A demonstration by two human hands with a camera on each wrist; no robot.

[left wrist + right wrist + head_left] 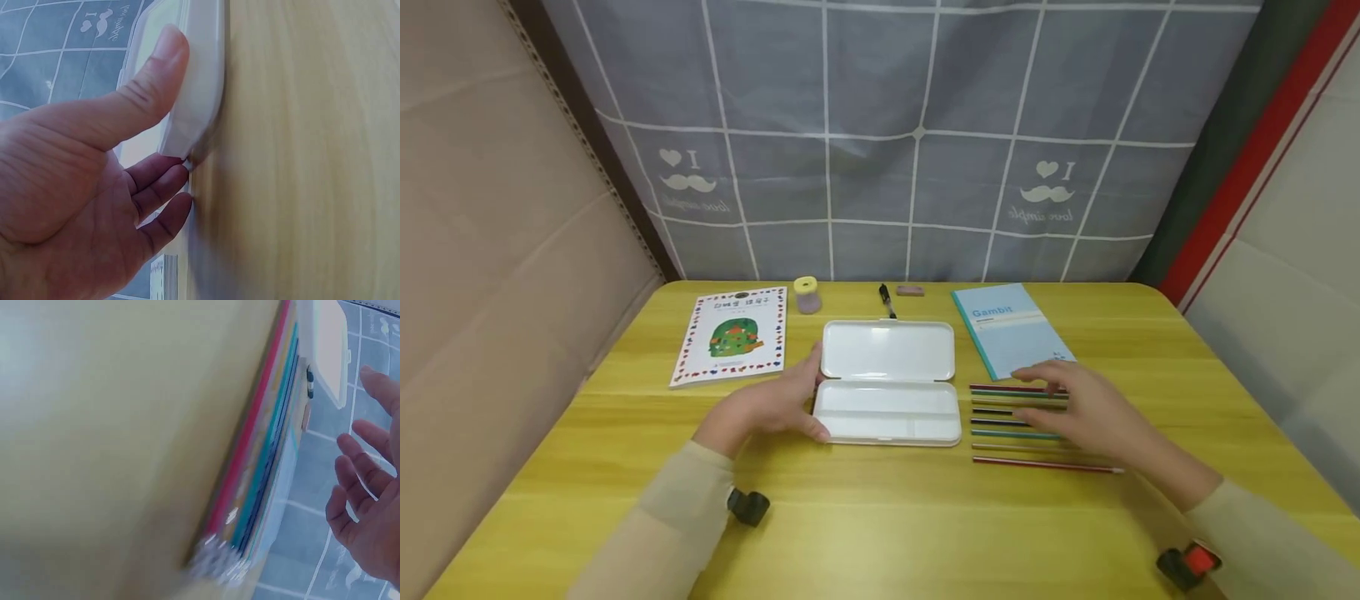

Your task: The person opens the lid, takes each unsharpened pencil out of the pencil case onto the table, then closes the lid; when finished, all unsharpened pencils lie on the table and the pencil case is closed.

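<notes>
On the yellow table [880,517], I am bracing the open, still-empty white pencil case [887,383] with my left hand [767,408], fingers pressing its edge; my right hand [1093,412] is hovering spread over the colored pencils [1011,425], none yet packed.

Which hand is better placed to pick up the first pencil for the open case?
Right, most likely. The right hand hovers open over the row of pencils, while the left hand rests against the left end of the open white case, steadying it.
</notes>
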